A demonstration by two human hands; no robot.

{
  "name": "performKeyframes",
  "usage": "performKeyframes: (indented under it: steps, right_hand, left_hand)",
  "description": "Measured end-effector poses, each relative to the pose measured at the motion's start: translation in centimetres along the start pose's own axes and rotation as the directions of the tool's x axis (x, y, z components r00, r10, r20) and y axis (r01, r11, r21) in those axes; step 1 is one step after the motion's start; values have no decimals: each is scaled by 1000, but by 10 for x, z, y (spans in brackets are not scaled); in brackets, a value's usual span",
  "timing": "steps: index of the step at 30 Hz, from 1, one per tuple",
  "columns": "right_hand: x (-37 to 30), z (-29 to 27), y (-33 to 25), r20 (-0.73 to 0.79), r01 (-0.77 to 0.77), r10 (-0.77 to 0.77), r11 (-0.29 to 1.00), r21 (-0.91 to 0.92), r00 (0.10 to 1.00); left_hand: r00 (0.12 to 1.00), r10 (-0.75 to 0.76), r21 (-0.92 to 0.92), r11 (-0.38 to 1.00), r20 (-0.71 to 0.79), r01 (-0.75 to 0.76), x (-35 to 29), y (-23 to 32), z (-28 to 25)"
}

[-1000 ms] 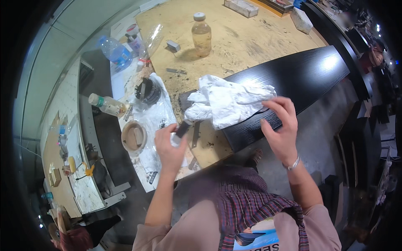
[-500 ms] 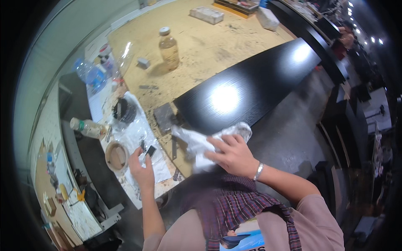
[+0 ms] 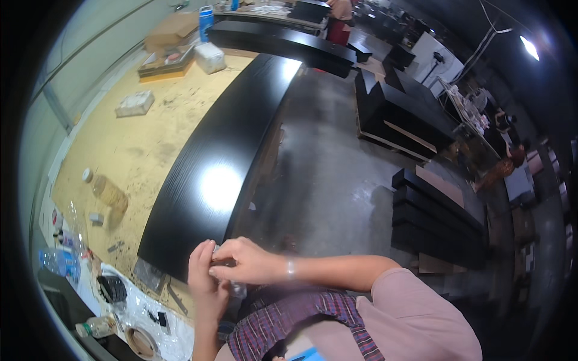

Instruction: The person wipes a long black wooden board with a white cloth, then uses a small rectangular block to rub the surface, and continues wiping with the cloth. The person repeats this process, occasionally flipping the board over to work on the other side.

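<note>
My right hand (image 3: 251,261) is closed in a pinch just beyond the near end of a long glossy black board (image 3: 191,165). My left hand (image 3: 206,278) meets it there, its fingers closed against the right fingertips. A scrap of crumpled white cloth (image 3: 239,290) shows below the right hand, and a whitish bit shows between the fingertips; most of it is hidden. The board lies along the right side of the worktable (image 3: 158,129). By its near left corner sits a grey flat block (image 3: 148,274).
On the table stand a bottle of yellowish liquid (image 3: 107,191), a small grey block (image 3: 96,219) and a wrapped white block (image 3: 135,103). Lower left are a tape roll (image 3: 141,342) and a black round container (image 3: 112,289). Stacked black panels (image 3: 436,225) stand right; people work farther off.
My view has swung right and up along the board. My left hand has left the side bench and joined my right hand. The cloth, earlier spread under the right hand, is now mostly hidden.
</note>
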State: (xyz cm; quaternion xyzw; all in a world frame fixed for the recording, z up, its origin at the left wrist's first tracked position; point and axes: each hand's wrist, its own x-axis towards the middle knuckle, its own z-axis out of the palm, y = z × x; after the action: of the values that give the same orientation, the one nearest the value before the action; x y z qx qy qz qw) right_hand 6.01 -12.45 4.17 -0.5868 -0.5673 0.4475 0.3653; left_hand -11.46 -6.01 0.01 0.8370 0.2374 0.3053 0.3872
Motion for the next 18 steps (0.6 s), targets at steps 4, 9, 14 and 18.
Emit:
performKeyframes:
  steps: [4, 9, 14, 18]
  right_hand:
    - [11, -62, 44, -357, 188, -240, 966, -175, 903]
    - [64, -158, 96, -413, 62, -268, 892, -449, 871]
    - [139, -247, 138, -261, 173, -417, 757, -631, 871]
    - [191, -287, 151, -143, 237, -442, 695, -679, 885]
  left_hand:
    - [956, -224, -138, 970, -190, 200, 3, 4, -20]
    - [963, -233, 379, 886, -134, 267, 15, 2, -4]
    - [981, -184, 611, 770, -61, 183, 80, 0, 90]
    - [983, 16, 652, 750, -183, 110, 184, -13, 178]
